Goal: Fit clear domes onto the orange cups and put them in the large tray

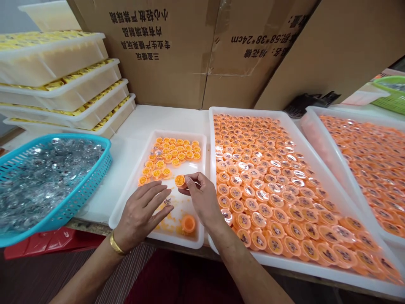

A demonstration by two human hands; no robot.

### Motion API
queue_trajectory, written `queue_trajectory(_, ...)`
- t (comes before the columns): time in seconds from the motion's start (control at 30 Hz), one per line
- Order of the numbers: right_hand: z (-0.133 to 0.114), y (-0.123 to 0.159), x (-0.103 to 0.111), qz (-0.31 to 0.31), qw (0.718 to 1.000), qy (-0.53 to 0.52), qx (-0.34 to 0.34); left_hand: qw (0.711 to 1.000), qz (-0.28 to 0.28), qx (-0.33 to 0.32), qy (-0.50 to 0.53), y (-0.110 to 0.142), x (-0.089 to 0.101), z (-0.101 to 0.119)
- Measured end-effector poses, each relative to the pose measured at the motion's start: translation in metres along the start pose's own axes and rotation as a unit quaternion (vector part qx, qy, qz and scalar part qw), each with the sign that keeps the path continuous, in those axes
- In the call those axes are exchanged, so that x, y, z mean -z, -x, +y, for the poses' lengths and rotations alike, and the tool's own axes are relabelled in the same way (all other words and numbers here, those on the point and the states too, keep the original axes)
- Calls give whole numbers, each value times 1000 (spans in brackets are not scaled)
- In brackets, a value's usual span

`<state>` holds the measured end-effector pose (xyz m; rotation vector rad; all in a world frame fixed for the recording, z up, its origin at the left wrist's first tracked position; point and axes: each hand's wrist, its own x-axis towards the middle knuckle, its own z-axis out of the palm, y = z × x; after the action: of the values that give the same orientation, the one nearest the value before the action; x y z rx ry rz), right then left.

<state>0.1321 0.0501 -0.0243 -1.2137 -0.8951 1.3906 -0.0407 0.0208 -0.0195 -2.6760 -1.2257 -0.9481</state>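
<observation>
A small white tray [133, 185] in front of me holds several orange cups filled with yellow bits at its far end. My right hand [202, 196] pinches one such filled orange cup [179, 180] at its fingertips above the tray. My left hand [142, 213] hovers flat over the tray's near part, fingers stretched out, with a small clear lid [167, 201] at its fingertips. An empty orange cup [188, 223] lies near the tray's front edge among yellow crumbs.
A large white tray [319, 169] of lidded orange cups lies to the right, another tray [311, 126] beyond it. A blue basket [82, 185] of clear lids sits at left. Stacked white trays [79, 93] and cardboard boxes [190, 46] stand behind. A green basket [390, 90] is far right.
</observation>
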Motion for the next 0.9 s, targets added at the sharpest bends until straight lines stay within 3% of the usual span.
queue_trajectory(0.2, 0, 2, 1, -19, 1000, 5, 4, 999, -41, -28, 7, -11, -4, 3)
queue_trajectory(0.43, 2, 0, 1, -2, 1000, 0, 10, 999, -24, -17, 14, -1, 5, 6)
queue_trajectory(0.63, 2, 0, 1, -10, 1000, 9, 9, 997, -66, -48, 3, -12, -2, 6)
queue_trajectory(0.9, 1, 0, 1, -2, 1000, -23, -22, 999, -29, -5, -28, 4, 6, -3)
